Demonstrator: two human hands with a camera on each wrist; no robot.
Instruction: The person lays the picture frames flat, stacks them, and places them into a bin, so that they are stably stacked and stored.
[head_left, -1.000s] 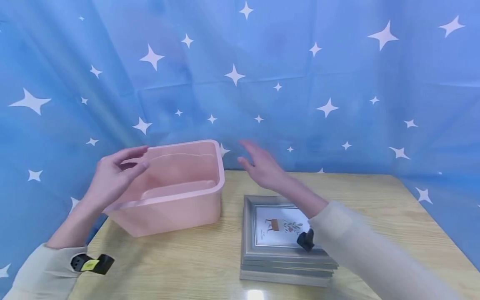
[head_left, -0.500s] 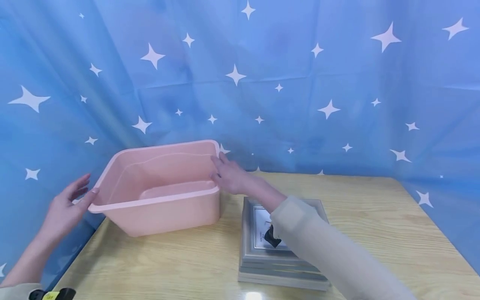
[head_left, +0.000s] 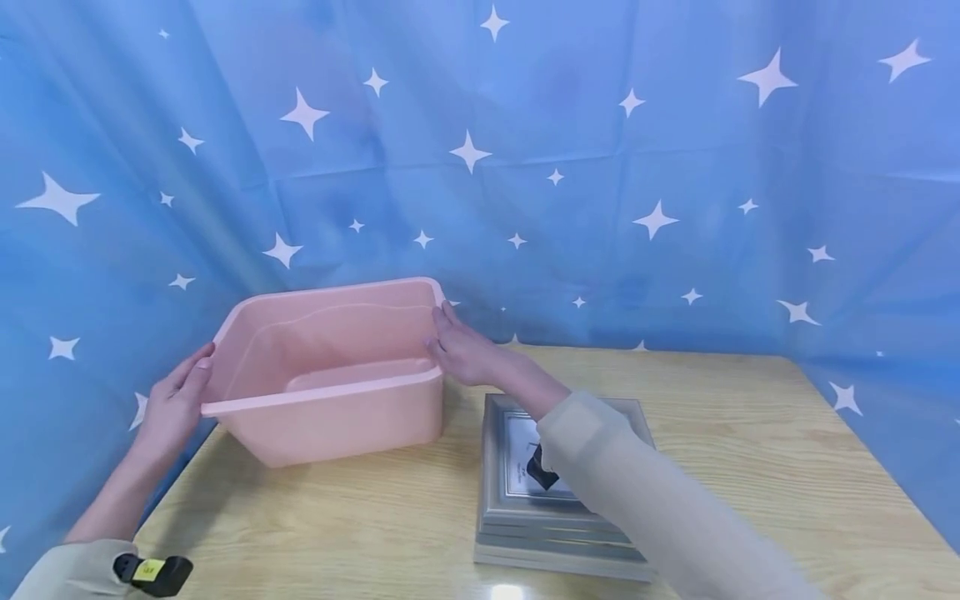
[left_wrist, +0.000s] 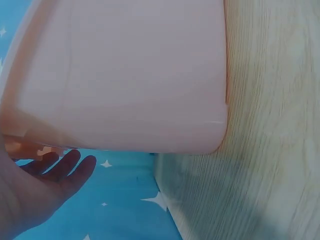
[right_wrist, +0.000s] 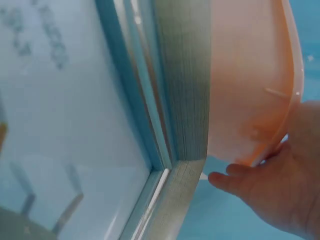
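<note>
A pink plastic storage bin (head_left: 337, 421) stands at the left of the wooden table, its open top facing up and nothing visible inside. My left hand (head_left: 174, 408) grips its left rim, the thumb on top; in the left wrist view the fingers (left_wrist: 75, 172) lie beneath the rim. At the opposite end, my right hand (head_left: 468, 350) holds the right rim with its fingers around the edge. Below the right forearm lies a stack of silver-grey picture frames (head_left: 498, 512), partly covered by the sleeve. The top frame (right_wrist: 182, 80) looms large in the right wrist view.
The light wooden table (head_left: 750, 450) extends to the right of the stack. A blue curtain (head_left: 570, 100) with white stars hangs behind the table and along its sides. The bin's left part reaches out past the table's left edge.
Both hands have come to the bin's two ends, the right moving left from above the frames. The left hand has closed on the rim, and the bin's left end has shifted slightly right.
</note>
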